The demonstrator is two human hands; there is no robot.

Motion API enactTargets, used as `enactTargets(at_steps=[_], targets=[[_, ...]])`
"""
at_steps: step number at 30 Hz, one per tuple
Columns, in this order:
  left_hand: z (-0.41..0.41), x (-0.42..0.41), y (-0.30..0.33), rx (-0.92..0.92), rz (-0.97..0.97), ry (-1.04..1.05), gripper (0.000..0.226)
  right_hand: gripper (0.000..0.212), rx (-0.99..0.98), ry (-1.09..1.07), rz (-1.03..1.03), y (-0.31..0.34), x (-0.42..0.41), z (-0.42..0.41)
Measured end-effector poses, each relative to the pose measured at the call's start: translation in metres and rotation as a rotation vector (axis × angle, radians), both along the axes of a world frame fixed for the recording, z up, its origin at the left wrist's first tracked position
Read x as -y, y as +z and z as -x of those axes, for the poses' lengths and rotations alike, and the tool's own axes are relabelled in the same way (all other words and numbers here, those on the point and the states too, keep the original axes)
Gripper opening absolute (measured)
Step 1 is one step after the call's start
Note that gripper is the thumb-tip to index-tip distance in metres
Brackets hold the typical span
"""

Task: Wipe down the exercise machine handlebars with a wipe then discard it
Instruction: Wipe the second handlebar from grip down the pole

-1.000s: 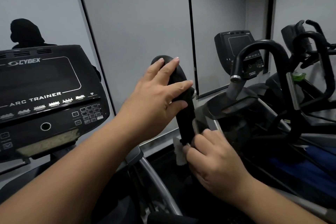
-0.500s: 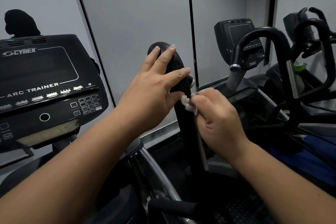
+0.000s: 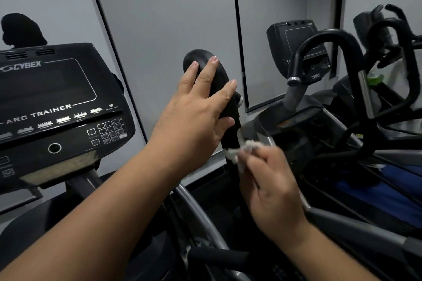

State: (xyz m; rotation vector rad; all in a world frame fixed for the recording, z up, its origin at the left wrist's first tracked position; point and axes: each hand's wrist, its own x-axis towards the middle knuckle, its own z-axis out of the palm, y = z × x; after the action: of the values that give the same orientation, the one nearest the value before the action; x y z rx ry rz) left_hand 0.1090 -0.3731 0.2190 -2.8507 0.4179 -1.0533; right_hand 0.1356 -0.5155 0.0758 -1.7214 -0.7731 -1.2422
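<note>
The black upright handlebar (image 3: 222, 75) of the Cybex Arc Trainer rises in the middle of the view. My left hand (image 3: 198, 116) rests around its upper grip, fingers spread over the rounded top and thumb underneath. A crumpled white wipe (image 3: 242, 150) is pinched in my right hand (image 3: 271, 185), which is slightly blurred. The wipe touches the handlebar's stem just below my left hand.
The trainer's black console (image 3: 57, 112) stands at the left. A second machine with a curved black handlebar (image 3: 331, 41) and its console (image 3: 296, 41) crowds the right side. Grey wall panels (image 3: 164, 18) lie behind, and metal frame tubes (image 3: 198, 212) run below.
My right hand slid the wipe up the stem to just under my left hand, then back down a little. My left hand kept its hold on the upper grip.
</note>
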Motion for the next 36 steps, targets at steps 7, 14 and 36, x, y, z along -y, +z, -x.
enactTargets(at_steps=[7,14,36], targets=[[-0.003,0.001,-0.003,-0.004,0.075,-0.039,0.064,0.012,0.007,-0.006,-0.108,0.035,-0.009,-0.010],[-0.003,0.002,-0.005,0.004,0.105,-0.053,0.063,0.016,-0.105,0.006,-0.173,0.016,-0.002,-0.002],[-0.002,0.002,-0.006,-0.003,0.130,-0.056,0.064,0.035,-0.375,0.196,-0.334,0.039,-0.007,-0.005]])
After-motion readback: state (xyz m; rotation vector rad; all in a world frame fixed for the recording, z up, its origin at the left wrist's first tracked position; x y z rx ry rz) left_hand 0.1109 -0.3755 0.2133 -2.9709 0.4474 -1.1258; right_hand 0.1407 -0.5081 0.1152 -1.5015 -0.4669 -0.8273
